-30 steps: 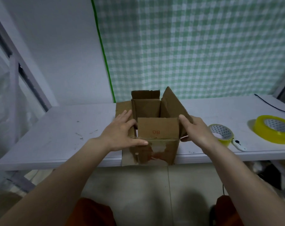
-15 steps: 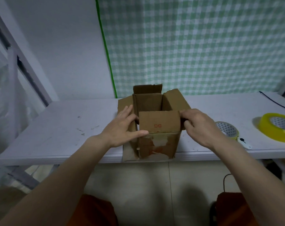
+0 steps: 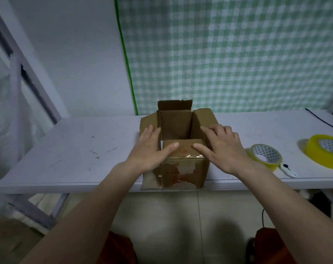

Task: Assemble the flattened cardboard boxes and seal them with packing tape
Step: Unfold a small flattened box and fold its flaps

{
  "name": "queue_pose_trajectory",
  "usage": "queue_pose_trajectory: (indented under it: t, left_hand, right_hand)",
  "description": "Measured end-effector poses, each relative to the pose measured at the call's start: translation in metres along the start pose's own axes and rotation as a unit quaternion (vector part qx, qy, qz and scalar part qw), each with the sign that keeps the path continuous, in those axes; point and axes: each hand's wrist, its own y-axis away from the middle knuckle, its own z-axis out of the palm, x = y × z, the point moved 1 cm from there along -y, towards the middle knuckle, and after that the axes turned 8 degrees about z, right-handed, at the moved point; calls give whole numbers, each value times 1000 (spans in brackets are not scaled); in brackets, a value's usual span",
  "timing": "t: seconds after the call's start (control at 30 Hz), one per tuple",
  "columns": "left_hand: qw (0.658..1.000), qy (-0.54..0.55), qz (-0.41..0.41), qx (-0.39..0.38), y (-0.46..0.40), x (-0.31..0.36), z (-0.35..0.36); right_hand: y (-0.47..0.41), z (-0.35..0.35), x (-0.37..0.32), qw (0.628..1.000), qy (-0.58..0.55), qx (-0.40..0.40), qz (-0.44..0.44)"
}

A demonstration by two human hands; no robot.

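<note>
Change: since half a second ago the right hand (image 3: 221, 149) has uncurled from the right side flap and now lies flat across it, while that flap has dropped further outward; the left hand (image 3: 152, 149) has barely shifted.
Box: small brown cardboard box (image 3: 178, 149), standing upright with its top open at the near edge of the surface, about midway along it; its torn front face hangs slightly past the edge. The far flap stands up, the near flap with red print is folded inward, the two side flaps spread outward.
Left hand: fingers straight and spread, palm pressing the left side flap, thumb lying on the near flap.
Right hand: fingers straight and spread over the right side flap, thumb resting on the near flap.
Tape: smaller roll of yellow packing tape (image 3: 264, 156) lies flat just right of the right hand; a larger yellow roll (image 3: 325, 152) sits near the right end of the surface.
Cutter: small white cutter (image 3: 287, 169) lies touching the smaller roll, at the near edge.
Surface: white table (image 3: 76, 149), scuffed on its left half.
Backdrop: green-and-white checked cloth (image 3: 238, 54) hanging behind.
</note>
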Motion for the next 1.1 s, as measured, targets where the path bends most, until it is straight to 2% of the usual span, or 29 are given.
queue_pose_trajectory:
  t: [0.17, 0.33, 0.47, 0.67, 0.8, 0.9, 1.0, 1.1]
  left_hand:
    - [998, -64, -14, 3, 1, 5, 4]
    - [996, -93, -15, -1, 4, 10, 3]
    - [995, -99, -11, -2, 6, 12, 1]
    - [997, -83, -9, 0, 9, 5, -2]
    - [996, -94, 0, 7, 5, 7, 1]
    - [996, -91, 6, 15, 5, 8, 2]
    - [994, -69, -18, 79, 11, 4, -6]
    - [980, 15, -94, 173, 18, 1, -26]
  right_hand:
    - [-5, -6, -6, 999, 48, -14, -20]
    - [-36, -24, -14, 998, -35, -39, 20]
    - [-79, -30, -29, 995, -93, -39, 3]
    - [-79, -20, -30, 992, 31, -89, -89]
    - [-59, -3, -27, 978, 159, -98, -95]
    - [-55, 2, -27, 975, 185, -95, -82]
    - [-56, 2, -27, 972, 194, -98, -84]
    - [-57, 3, -23, 974, 187, -107, -73]
